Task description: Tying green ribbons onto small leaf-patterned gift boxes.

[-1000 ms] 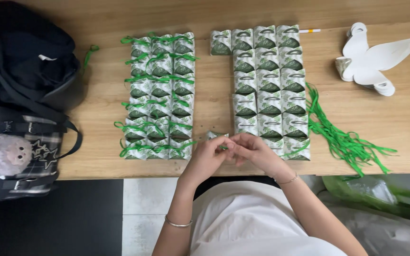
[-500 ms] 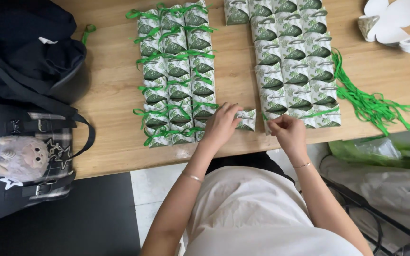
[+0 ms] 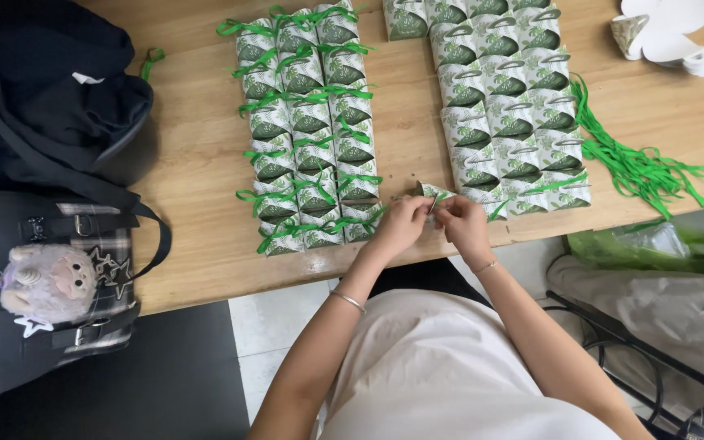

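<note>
A long light wooden table (image 3: pixel 197 195) carries everything. At its left edge sits a large open black fabric bag (image 3: pixel 50 98), its inside too dark to show any contents, and just below it, overhanging the near edge, a dark handbag (image 3: pixel 59 285) with a fluffy grey toy charm (image 3: pixel 46 281) hanging on its front. Towards the middle lies a block of small green-and-white patterned paper favour boxes tied with green ribbon (image 3: pixel 307 130), packed in touching rows; right of it, with a bare strip of wood between, lies a second block of the same boxes without bows (image 3: pixel 503 114), all closed. A loose heap of green ribbon strips (image 3: pixel 637 167) rests just beside that block, near the right edge. White paper cut-outs (image 3: pixel 670 33) lie at the far right corner. At the near edge, between the two blocks, the left hand (image 3: pixel 401 228) and right hand (image 3: pixel 464 226) are pinched together on one small patterned favour box (image 3: pixel 432 194), held just above the wood.
</note>
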